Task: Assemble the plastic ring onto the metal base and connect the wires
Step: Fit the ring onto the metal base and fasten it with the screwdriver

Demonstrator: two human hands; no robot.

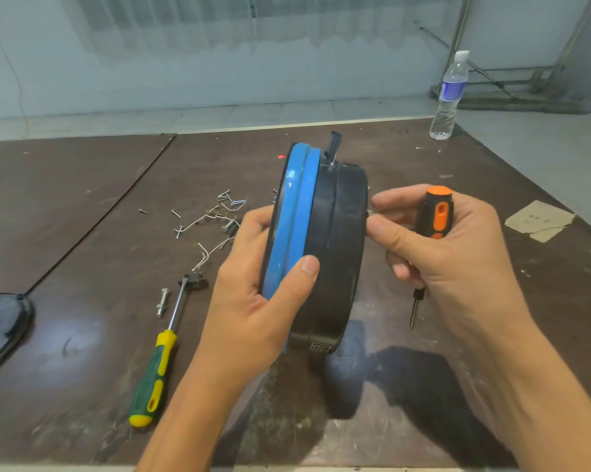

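I hold a round assembly on edge above the table: a blue metal base (289, 226) on the left with a black plastic ring (338, 247) seated against its right side. My left hand (263, 301) grips the blue rim, thumb across onto the black ring. My right hand (437, 247) holds an orange-and-black screwdriver (435, 216) in its curled fingers, tip pointing down, while thumb and forefinger pinch a small metal part at the ring's right face. A black lever (333, 144) sticks up from the top. Loose white wires (205, 253) lie on the table to the left.
Screws and bolts (227, 202) are scattered beside the wires. A green-and-yellow screwdriver (154, 366) and a bolt (163, 303) lie front left. A black lid (1, 328) sits at the left edge, a water bottle (449, 97) at the back right, cardboard scraps (539, 219) at the right.
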